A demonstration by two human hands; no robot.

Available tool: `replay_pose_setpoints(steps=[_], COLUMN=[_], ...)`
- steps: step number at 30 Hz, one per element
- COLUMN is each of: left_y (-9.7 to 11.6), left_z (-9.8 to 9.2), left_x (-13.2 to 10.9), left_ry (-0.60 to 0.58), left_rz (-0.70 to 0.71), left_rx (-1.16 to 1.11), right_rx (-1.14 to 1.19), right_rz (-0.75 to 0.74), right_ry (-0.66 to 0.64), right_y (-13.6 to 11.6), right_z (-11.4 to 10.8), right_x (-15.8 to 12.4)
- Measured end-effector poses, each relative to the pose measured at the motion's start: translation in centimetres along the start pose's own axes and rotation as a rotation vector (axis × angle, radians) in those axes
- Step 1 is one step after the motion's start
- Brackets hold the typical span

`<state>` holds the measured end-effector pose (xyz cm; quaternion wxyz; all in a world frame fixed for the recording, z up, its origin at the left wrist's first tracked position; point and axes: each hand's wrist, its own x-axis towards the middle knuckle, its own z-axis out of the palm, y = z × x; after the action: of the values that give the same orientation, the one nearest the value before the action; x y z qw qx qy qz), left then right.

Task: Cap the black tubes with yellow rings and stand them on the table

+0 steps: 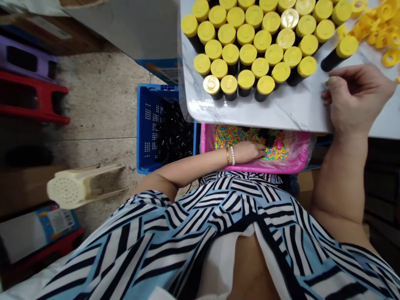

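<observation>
My left hand (250,151) reaches into a pink tub (243,168) of small multicoloured beads (234,136). Its fingertips are at the beads, partly hidden, close to a black tube (267,136) and a small pink piece (279,144). Over the white marbled table (290,112), my right hand (356,93) has its fingers curled and thumb drawn in; nothing shows between them. Just beyond those fingers a black tube with a yellow cap (347,46) stands apart. Many more yellow-capped tubes (248,55) are crowded upright to its left.
Loose yellow rings (379,31) lie heaped at the table's far right. Left of the tub, a blue crate (143,129) holds many black pieces (175,135). A cream stool (68,189) is on the floor, with red (31,98) and purple (28,58) stools farther left.
</observation>
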<state>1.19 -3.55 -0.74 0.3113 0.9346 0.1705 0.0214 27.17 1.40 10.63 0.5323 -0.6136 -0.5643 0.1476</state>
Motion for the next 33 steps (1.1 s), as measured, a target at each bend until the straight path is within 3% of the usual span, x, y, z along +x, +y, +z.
replay_pose_setpoints(steps=[5,13,17,21,24,28,33], left_y=[-0.1,-2.3,-2.3,-0.7,1.3,4.2,5.7], left_z=[0.3,0.4,0.1,-1.7,-4.1,-7.6,-9.4], left_x=[0.4,-0.5,-0.4,-0.7,-1.0,-0.6,1.1], left_ry=[-0.066,0.02,0.05,0.101,0.228,0.489,0.822], left_rz=[0.007,0.102,0.043,-0.051,0.0,0.113,0.037], left_rx=[-0.054,-0.34,-0.438,-0.579,-0.643,-0.577,-0.464], right_rx=[-0.02,-0.02,-0.02,0.02,0.033,-0.063,-0.112], right_rz=[-0.015,-0.03,-0.047,-0.034,0.01,0.095,0.206], right_ry=[-0.013,-0.029,-0.044,-0.029,-0.003,-0.002,-0.121], right_y=[0.1,0.3,0.1,-0.1,0.1,-0.2,-0.5], right_z=[-0.1,-0.4,-0.5,-0.2,0.0,-0.1,-1.6], right_x=[0.0,0.0,0.1,0.2,0.2,-0.2,0.0])
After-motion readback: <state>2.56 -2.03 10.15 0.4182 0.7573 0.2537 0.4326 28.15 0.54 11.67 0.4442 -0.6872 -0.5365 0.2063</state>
